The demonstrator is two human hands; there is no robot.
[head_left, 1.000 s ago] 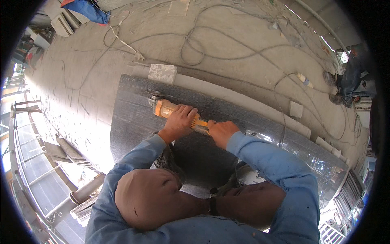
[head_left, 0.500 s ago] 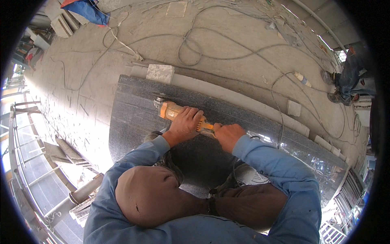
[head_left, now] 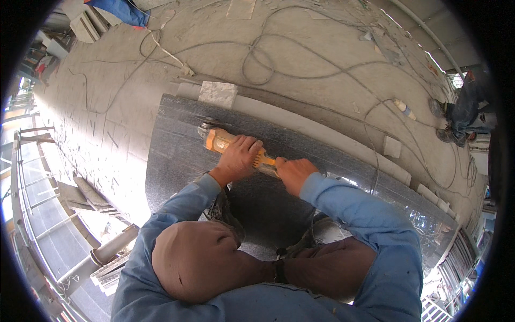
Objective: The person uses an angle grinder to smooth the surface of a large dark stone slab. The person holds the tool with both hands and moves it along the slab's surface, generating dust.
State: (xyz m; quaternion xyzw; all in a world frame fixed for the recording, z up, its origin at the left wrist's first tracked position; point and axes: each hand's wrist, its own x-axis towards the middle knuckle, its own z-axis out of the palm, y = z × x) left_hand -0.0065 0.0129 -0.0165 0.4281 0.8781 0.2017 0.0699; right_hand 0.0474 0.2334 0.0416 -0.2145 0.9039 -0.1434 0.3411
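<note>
A yellow-orange angle grinder (head_left: 219, 140) lies in both my hands, low over a dark grey stone slab (head_left: 177, 129). My left hand (head_left: 238, 159) wraps round the middle of its body. Behind it, my right hand (head_left: 295, 173) is closed on the rear handle. The grinder's metal head and disc (head_left: 206, 125) are at the slab's far left part; whether the disc touches the stone I cannot tell. Pale scratch lines run along the slab's surface, and its right part is glossy with reflections.
A pale stone block (head_left: 218, 94) sits at the slab's far edge, beside a long light strip (head_left: 322, 129). A grey cable (head_left: 300, 40) loops over the dusty floor to a connector (head_left: 404, 109). Another person's legs (head_left: 462, 110) are at far right. Metal framing (head_left: 45, 204) stands left.
The grinder and both my hands have shifted slightly left along the slab. The surroundings have moved a little in the picture as my view turned.
</note>
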